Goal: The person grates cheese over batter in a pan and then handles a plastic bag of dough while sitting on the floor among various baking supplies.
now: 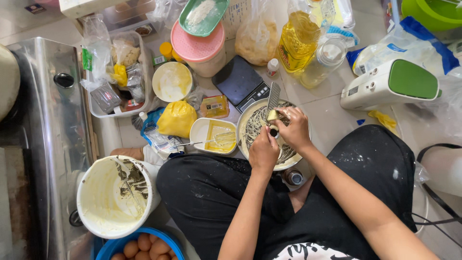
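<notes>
Metal grater (pixel 273 98) gripped by left hand (pixel 263 151); right hand (pixel 294 129) pinches yellow chunk (pixel 273 115) over bowl (pixel 242 126); scale (pixel 239 81) behind.

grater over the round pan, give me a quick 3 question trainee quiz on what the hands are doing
1. True or false: the left hand grips the handle of the grater.
2. What does the right hand press on the grater? A) an egg B) a small yellow piece C) a spoon
3. What lies under both hands?

Key: 1 true; 2 B; 3 the round pan, with shreds over pale batter.
</notes>
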